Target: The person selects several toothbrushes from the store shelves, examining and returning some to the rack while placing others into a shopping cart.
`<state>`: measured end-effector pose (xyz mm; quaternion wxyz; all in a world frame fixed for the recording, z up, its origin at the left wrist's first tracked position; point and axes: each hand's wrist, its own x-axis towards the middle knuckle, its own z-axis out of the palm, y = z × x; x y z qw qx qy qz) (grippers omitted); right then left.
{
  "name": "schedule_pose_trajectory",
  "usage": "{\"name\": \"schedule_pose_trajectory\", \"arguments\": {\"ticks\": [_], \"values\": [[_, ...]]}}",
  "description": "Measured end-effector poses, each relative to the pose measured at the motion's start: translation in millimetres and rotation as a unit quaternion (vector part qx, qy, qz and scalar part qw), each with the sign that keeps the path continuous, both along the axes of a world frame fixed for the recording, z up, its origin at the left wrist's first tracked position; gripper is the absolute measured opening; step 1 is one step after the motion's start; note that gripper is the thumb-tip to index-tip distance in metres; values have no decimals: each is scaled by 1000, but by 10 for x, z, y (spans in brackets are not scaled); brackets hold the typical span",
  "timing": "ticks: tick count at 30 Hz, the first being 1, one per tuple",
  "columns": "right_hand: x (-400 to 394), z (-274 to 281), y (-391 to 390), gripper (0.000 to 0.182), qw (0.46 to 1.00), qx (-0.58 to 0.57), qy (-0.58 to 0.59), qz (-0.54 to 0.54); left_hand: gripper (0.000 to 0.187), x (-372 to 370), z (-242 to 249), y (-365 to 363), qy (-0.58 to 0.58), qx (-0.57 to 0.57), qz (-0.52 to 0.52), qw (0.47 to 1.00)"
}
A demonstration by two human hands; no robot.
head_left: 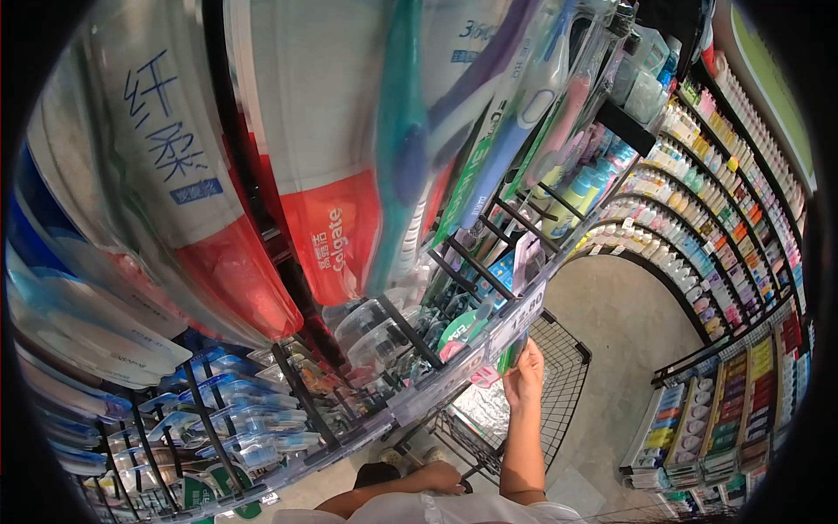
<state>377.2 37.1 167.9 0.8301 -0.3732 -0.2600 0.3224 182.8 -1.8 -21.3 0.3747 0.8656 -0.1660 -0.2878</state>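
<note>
My right hand (pixel 525 374) is closed on a thin green package (pixel 510 356), which the shelf edge partly hides, so its contents cannot be made out. Below that hand is the black wire shopping cart (pixel 569 371), with a shiny, silvery flat item (pixel 480 409) in it. Lower down, my left hand (pixel 442 477) is curled at the cart's handle. Large in the foreground, close to the camera, hang Colgate toothbrush packs (pixel 327 231) with red lower ends, and a teal toothbrush (pixel 397 192) shows through clear packaging.
A shelf edge with price labels (pixel 519 316) runs diagonally between the camera and the cart. Black display hooks (pixel 406 332) stick out along it, holding more packs. Across the grey floor (pixel 602 293), curved shelves of bottles (pixel 698 201) and a lower rack of boxed goods (pixel 724 419) stand on the right.
</note>
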Motion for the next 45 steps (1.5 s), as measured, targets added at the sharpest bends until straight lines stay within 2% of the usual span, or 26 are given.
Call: {"name": "schedule_pose_trajectory", "arguments": {"ticks": [5,16,22,25,26,28,32,33,35,37,40,41,43,44,45], "values": [[12,-56,44,46,1000,-10,-3,0,60,-30,-127,-56,-18,-2,23,1000],[-15,31,111,41,1000,-9,-2,-21,58,12,62,-15,-10,24,12,1000],[112,-55,124,35,998,-16,11,52,58,14,3,-36,-12,28,17,999],[2,19,399,25,993,-110,-4,-29,58,13,-6,-55,-1,38,35,999],[26,-11,462,15,993,-112,-9,-20,58,12,8,-59,5,44,40,998],[-16,7,599,12,993,-109,-18,-31,56,32,23,-45,22,39,32,998],[-255,177,617,28,973,-157,-64,-155,54,40,91,-56,50,60,35,996],[-256,103,539,30,971,-160,-59,-169,53,32,260,-19,51,67,37,996],[-181,-242,236,30,971,-145,-78,-174,52,30,233,-13,40,71,37,996],[-146,-574,-90,16,940,-212,-86,-255,51,19,313,-4,34,73,28,996],[221,-1753,-807,15,874,-281,-127,-376,49,-38,126,-74,-8,49,71,996],[305,-1984,-997,17,848,-284,-129,-429,47,-11,213,-47,-8,46,62,997],[549,-2846,-1586,18,750,-481,-89,-445,44,-16,157,-89,-49,58,52,996],[635,-3117,-1841,17,670,-607,-123,-409,43,-36,123,-145,-51,65,45,996],[731,-3668,-2153,17,651,-656,-116,-363,43,-23,136,-159,-54,73,38,995]]}}
